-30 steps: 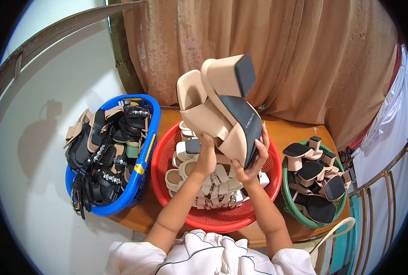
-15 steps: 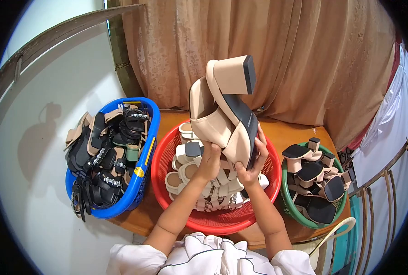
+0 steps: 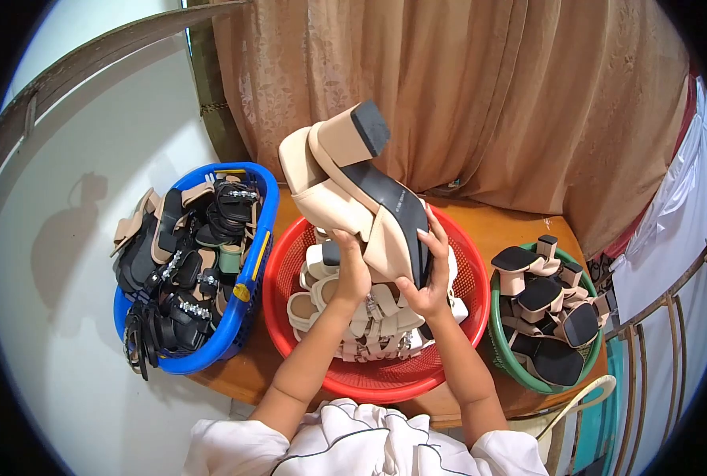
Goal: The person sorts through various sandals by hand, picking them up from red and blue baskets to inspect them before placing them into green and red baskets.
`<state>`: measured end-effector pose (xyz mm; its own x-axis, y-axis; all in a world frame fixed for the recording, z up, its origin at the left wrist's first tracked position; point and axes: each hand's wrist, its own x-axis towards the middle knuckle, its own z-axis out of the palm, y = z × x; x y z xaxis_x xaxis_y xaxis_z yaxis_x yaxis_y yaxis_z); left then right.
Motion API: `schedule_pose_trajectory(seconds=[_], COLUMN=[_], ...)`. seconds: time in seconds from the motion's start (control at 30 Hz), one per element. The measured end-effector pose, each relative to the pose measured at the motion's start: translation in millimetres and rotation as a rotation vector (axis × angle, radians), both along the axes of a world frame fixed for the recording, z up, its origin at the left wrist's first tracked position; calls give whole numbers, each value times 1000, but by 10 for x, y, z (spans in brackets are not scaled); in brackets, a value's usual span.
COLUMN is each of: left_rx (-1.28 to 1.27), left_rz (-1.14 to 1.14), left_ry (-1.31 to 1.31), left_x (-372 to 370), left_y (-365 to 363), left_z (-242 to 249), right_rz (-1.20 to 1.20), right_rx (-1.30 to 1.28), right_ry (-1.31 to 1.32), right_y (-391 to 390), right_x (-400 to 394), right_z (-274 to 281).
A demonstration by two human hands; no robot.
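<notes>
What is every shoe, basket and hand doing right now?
beige heeled sandals: held up, soles facing the camera
left hand: gripping the sandals
right hand: gripping the sandals
red basket: full
blue basket: full
green basket: full

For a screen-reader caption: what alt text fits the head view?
Two hands, left and right, hold up a beige block-heel sandal over a red basket of pale sandals, between a blue basket and a green basket of shoes.
</notes>
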<state>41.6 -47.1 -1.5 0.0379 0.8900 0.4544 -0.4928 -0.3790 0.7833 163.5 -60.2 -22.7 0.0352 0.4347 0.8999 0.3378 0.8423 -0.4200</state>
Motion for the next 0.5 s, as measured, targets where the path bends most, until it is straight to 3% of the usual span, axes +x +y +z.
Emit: schedule_pose_trajectory(seconds=[0.5], left_rx=[-137], left_rz=[93], left_ry=[-372], left_x=[-2], left_y=[188], left_z=[-113], right_rz=[26], right_rx=[-49], right_ry=[-113], right_y=[-59], right_x=[83], right_z=[134])
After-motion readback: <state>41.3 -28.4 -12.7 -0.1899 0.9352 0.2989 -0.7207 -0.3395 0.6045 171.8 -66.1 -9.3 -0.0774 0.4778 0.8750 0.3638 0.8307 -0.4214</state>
